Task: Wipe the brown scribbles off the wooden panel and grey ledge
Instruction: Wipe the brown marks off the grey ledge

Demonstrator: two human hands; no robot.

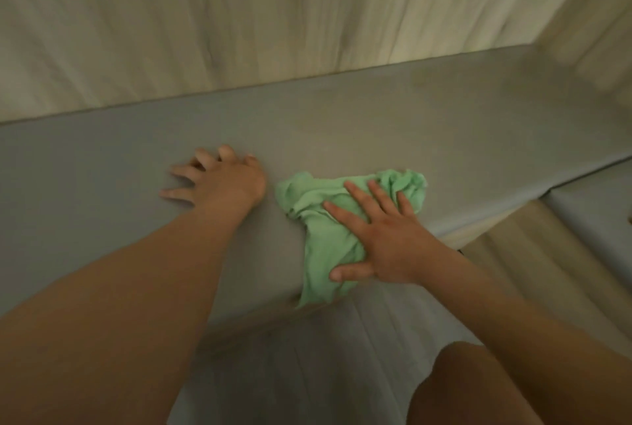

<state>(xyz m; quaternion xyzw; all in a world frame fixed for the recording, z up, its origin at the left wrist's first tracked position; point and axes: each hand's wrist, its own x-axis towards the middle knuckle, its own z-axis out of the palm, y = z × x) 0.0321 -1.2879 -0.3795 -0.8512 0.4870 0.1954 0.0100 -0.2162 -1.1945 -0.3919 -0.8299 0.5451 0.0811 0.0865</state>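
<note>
While spreading its fingers flat, right hand (pixel 383 236): pressing green cloth (pixel 318 253) onto grey ledge (pixel 102 185), near its 6 o'clock edge.
Left hand (pixel 222 181): resting spread on the ledge, at 9 o'clock of the cloth.
Wooden panel (pixel 239 14): rising at 12 o'clock.

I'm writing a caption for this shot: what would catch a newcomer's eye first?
The bright green cloth stands out, crumpled on the grey ledge right of centre, with the right hand pressed flat on it. Just left, the left hand rests spread-fingered on the ledge, below the pale wooden panel.
</note>
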